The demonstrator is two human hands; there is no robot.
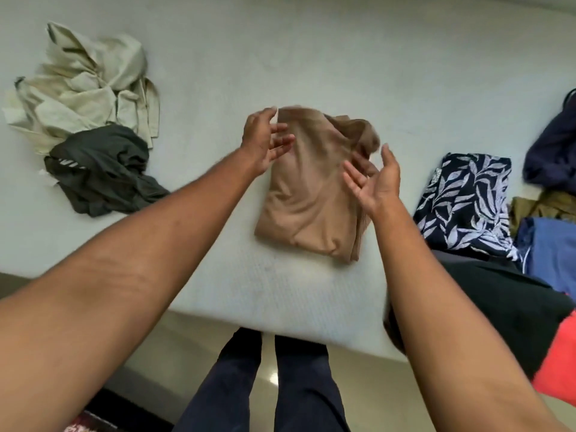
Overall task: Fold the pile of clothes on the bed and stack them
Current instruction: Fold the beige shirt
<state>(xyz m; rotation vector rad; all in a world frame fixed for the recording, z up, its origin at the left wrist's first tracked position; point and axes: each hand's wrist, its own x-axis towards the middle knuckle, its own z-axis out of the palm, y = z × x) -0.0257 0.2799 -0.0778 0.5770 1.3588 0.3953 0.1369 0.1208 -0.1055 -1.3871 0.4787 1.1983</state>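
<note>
A tan garment (308, 194) lies folded into a tall rectangle in the middle of the pale bed (311, 57). My left hand (265, 140) hovers at its upper left corner, fingers spread and holding nothing. At the garment's right edge my right hand (374, 179) is open too, palm turned toward the cloth. The far end of the garment is blurred and looks slightly lifted. An unfolded pile sits at the left: a crumpled cream garment (84, 85) with a dark olive one (103, 169) in front of it.
Folded clothes lie at the right: a navy leaf-print piece (467, 204), a blue one (551, 251), a black one (486, 291), a red one (561, 363), an olive one (542, 207). A dark navy garment (554, 151) sits behind. My legs stand at the bed's front edge.
</note>
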